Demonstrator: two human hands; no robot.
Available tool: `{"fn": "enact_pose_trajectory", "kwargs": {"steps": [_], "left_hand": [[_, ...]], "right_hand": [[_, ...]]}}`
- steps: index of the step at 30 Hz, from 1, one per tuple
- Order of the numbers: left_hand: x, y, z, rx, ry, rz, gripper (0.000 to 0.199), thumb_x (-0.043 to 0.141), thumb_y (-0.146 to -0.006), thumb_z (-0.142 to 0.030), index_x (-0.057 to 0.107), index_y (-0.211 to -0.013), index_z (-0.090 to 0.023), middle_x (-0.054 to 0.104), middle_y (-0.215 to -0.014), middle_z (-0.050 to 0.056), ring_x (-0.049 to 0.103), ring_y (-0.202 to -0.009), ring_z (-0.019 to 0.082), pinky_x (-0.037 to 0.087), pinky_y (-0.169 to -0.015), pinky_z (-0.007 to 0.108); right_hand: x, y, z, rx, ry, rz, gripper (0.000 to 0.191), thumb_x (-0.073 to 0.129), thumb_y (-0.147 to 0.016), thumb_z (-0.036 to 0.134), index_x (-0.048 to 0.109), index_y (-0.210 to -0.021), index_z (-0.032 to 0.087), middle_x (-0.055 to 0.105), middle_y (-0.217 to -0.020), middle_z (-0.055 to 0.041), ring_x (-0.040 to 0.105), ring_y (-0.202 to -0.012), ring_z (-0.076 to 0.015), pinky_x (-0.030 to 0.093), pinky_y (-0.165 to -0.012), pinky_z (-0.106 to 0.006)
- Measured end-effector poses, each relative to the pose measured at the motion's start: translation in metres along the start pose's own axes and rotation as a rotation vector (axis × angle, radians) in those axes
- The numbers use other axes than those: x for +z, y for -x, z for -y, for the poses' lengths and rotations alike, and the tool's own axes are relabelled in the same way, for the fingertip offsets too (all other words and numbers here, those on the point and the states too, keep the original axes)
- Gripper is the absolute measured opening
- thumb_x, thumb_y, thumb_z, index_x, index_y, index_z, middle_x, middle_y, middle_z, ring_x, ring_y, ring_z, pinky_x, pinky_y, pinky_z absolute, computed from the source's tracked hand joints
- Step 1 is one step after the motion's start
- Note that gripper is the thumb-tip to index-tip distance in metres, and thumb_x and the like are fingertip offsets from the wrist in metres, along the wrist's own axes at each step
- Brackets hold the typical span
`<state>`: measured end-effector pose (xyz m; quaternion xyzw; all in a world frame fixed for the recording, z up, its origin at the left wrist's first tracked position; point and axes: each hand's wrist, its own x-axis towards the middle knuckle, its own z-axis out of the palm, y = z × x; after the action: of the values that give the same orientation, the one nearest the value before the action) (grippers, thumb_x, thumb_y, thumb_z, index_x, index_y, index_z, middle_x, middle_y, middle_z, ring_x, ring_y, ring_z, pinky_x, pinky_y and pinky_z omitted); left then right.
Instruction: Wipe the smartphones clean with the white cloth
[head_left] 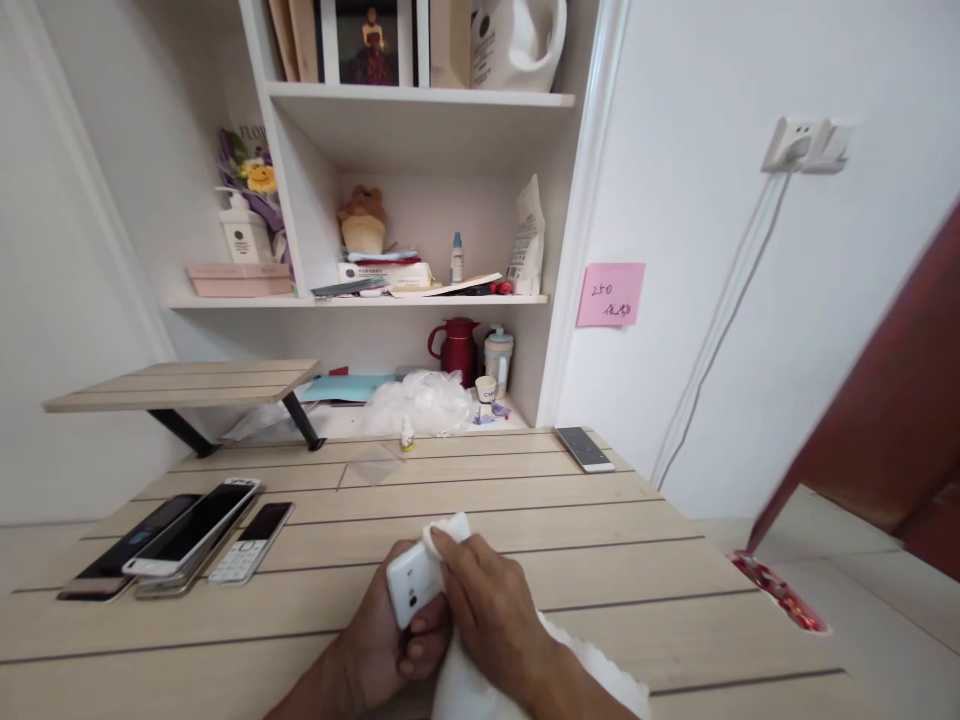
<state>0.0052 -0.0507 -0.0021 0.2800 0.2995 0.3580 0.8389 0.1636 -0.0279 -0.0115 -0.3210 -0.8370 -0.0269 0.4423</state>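
My left hand (409, 625) is wrapped round a white mobile phone (409, 578), holding it above the wooden table. The phone's back faces up and shows small dark round spots. My right hand (491, 605) pinches a white cloth (480, 685) and presses a fold of it onto the phone's far end. The rest of the cloth spreads below my right wrist, partly hidden by the arm. Whether it is fabric or soft tissue I cannot tell.
Stacked phones (191, 530) and a white keypad phone (251, 545) lie at left; another phone (585, 450) lies back right. A small bottle (407, 434) stands near the table's far edge. A raised wooden stand (187, 385) sits back left. Shelves (420, 95) rise behind.
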Motion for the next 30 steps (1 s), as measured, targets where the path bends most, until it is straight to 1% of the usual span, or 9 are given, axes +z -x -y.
{"fn": "enact_pose_trajectory", "kwargs": {"steps": [4, 10, 16, 18, 21, 23, 25, 28, 30], "left_hand": [[0.001, -0.002, 0.0, -0.021, -0.011, 0.075, 0.072, 0.022, -0.085, -0.072, 0.045, -0.044, -0.016, 0.031, -0.033, -0.004, 0.02, -0.026, 0.003, 0.005, -0.03, 0.018], [-0.004, -0.003, 0.005, -0.012, -0.01, -0.174, 0.068, 0.037, -0.077, -0.075, 0.04, -0.041, -0.019, 0.029, -0.033, -0.004, 0.024, -0.029, 0.005, 0.002, -0.031, 0.018], [0.009, -0.001, 0.001, -0.024, -0.124, -0.033, 0.066, 0.034, -0.08, -0.072, 0.045, -0.045, -0.017, 0.03, -0.033, -0.005, 0.022, -0.028, 0.004, 0.006, -0.031, 0.018], [0.01, -0.002, 0.003, 0.0, -0.127, -0.089, 0.066, 0.035, -0.078, -0.074, 0.043, -0.044, -0.018, 0.03, -0.034, -0.005, 0.023, -0.028, 0.004, 0.007, -0.031, 0.018], [0.008, -0.003, 0.009, 0.052, -0.105, -0.274, 0.064, 0.042, -0.073, -0.076, 0.046, -0.047, -0.018, 0.035, -0.036, -0.004, 0.029, -0.03, 0.005, 0.008, -0.031, 0.017], [0.006, -0.005, 0.011, 0.07, -0.103, -0.35, 0.065, 0.044, -0.072, -0.078, 0.049, -0.05, -0.017, 0.039, -0.038, -0.004, 0.032, -0.03, 0.005, 0.01, -0.031, 0.017], [0.005, -0.006, 0.01, 0.038, -0.12, -0.307, 0.068, 0.039, -0.072, -0.08, 0.047, -0.046, -0.017, 0.036, -0.036, -0.004, 0.031, -0.029, 0.005, 0.009, -0.03, 0.018], [0.007, -0.006, 0.007, -0.009, -0.146, -0.158, 0.07, 0.032, -0.076, -0.079, 0.041, -0.041, -0.019, 0.029, -0.032, -0.005, 0.025, -0.026, 0.005, 0.006, -0.029, 0.019], [0.007, -0.006, 0.008, 0.005, -0.142, -0.142, 0.07, 0.032, -0.078, -0.078, 0.042, -0.041, -0.019, 0.029, -0.031, -0.005, 0.025, -0.026, 0.005, 0.006, -0.029, 0.019]], "right_hand": [[-0.001, -0.002, -0.002, 0.167, 0.074, -0.091, 0.039, 0.035, -0.098, 0.015, 0.05, -0.134, 0.016, 0.062, -0.085, -0.008, 0.063, -0.071, -0.0186, 0.053, -0.067, -0.028], [-0.006, -0.003, 0.015, -0.063, -0.055, 0.036, 0.04, 0.038, -0.098, 0.018, 0.05, -0.136, 0.022, 0.06, -0.08, -0.0043, 0.058, -0.062, -0.0156, 0.049, -0.056, -0.024], [-0.003, -0.004, 0.002, 0.146, 0.007, -0.081, 0.038, 0.036, -0.097, 0.014, 0.052, -0.132, 0.016, 0.062, -0.086, -0.0084, 0.062, -0.075, -0.0189, 0.052, -0.068, -0.028], [-0.005, -0.003, 0.006, 0.114, -0.016, -0.068, 0.039, 0.036, -0.097, 0.013, 0.052, -0.133, 0.017, 0.061, -0.084, -0.0075, 0.061, -0.071, -0.0178, 0.051, -0.064, -0.027], [-0.011, -0.002, 0.019, -0.071, -0.097, 0.027, 0.042, 0.041, -0.096, 0.017, 0.049, -0.137, 0.019, 0.059, -0.08, -0.0051, 0.058, -0.063, -0.0166, 0.048, -0.056, -0.026], [-0.014, -0.002, 0.023, -0.152, -0.122, 0.059, 0.042, 0.043, -0.096, 0.02, 0.049, -0.138, 0.021, 0.058, -0.078, -0.0042, 0.056, -0.061, -0.0168, 0.046, -0.054, -0.026], [-0.013, -0.002, 0.019, -0.112, -0.132, 0.028, 0.041, 0.042, -0.097, 0.019, 0.049, -0.137, 0.021, 0.06, -0.082, -0.0053, 0.058, -0.065, -0.0174, 0.048, -0.058, -0.027], [-0.009, -0.003, 0.009, 0.075, -0.117, -0.067, 0.039, 0.037, -0.097, 0.014, 0.051, -0.134, 0.018, 0.061, -0.086, -0.0077, 0.061, -0.075, -0.0185, 0.051, -0.067, -0.03], [-0.009, -0.004, 0.008, 0.092, -0.13, -0.072, 0.039, 0.037, -0.097, 0.014, 0.052, -0.133, 0.018, 0.06, -0.084, -0.0072, 0.061, -0.074, -0.0182, 0.051, -0.067, -0.029]]}}
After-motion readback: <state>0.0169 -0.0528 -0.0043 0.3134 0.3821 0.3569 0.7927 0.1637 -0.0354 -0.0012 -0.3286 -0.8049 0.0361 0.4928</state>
